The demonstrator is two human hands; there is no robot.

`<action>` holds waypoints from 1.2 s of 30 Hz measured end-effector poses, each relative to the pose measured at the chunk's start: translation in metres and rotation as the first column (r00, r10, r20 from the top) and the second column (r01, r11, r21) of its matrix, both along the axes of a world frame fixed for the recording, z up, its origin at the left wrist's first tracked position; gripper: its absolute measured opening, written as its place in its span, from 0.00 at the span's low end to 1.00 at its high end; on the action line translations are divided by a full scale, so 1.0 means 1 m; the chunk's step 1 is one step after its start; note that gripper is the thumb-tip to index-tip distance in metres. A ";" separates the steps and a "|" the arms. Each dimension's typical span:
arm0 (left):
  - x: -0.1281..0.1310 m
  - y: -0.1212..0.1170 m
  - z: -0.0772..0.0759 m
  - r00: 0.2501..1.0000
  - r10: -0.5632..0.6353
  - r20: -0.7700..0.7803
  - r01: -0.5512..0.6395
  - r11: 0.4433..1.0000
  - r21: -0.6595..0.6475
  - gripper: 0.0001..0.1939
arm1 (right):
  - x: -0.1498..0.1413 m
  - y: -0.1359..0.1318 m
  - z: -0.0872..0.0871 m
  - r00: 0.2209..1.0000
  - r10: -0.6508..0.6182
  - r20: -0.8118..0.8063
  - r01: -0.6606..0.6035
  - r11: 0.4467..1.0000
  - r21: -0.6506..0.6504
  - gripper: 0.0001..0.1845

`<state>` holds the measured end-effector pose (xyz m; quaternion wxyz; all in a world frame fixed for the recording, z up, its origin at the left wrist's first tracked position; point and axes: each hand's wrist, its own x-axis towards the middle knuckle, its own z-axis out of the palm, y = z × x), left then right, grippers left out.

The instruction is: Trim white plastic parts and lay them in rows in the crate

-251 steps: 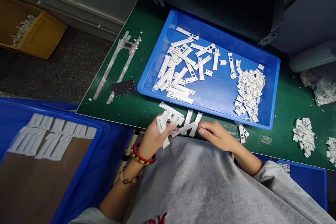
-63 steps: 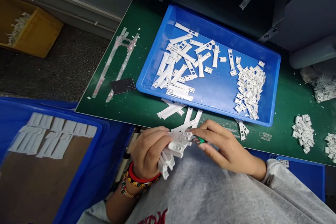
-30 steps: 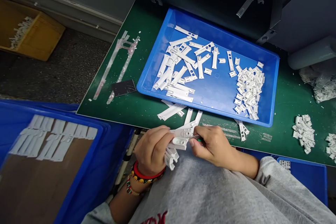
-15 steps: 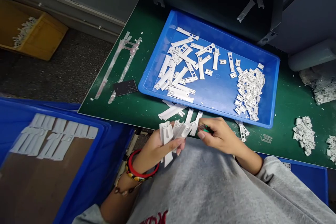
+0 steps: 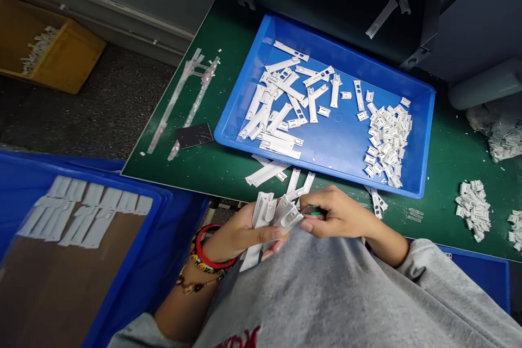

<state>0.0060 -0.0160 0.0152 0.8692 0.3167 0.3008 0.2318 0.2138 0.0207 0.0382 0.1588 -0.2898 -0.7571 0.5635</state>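
My left hand (image 5: 238, 236) is closed around several long white plastic pieces (image 5: 264, 210), its thumb lying across them. Their channelled ends point up and away from me, and one flat end sticks out below my palm. Close beside it, my right hand (image 5: 346, 215) grips a small green-handled tool (image 5: 314, 210) with a metal tip. The tip is at the end of one of the held white pieces; I cannot tell whether they touch. My fingers hide most of the tool, so its exact kind does not show.
A blue tray (image 5: 326, 169) on the green table (image 5: 179, 176) holds long white pieces and a heap of short ones. More short pieces (image 5: 473, 211) lie at right. A black plate (image 5: 194, 136) lies left. Another blue bin (image 5: 163, 196) holds rows of white pieces on brown board.
My right hand has moved slightly left and down, bringing the tool against or close to the held pieces. My left hand has tilted the pieces.
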 end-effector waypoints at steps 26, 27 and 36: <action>-0.004 -0.004 -0.007 0.995 -0.090 0.041 0.092 0.993 -0.068 0.20 | -0.004 -0.005 0.003 0.988 -0.029 0.154 0.006 0.989 0.146 0.17; -0.005 -0.002 -0.006 0.995 -0.100 0.031 0.101 0.993 -0.053 0.20 | -0.003 -0.004 0.003 0.986 -0.023 0.163 -0.002 0.988 0.154 0.17; -0.010 -0.002 -0.009 0.991 -0.128 0.031 0.129 0.991 -0.045 0.19 | -0.002 -0.002 0.001 0.982 0.082 0.169 -0.099 0.990 0.096 0.17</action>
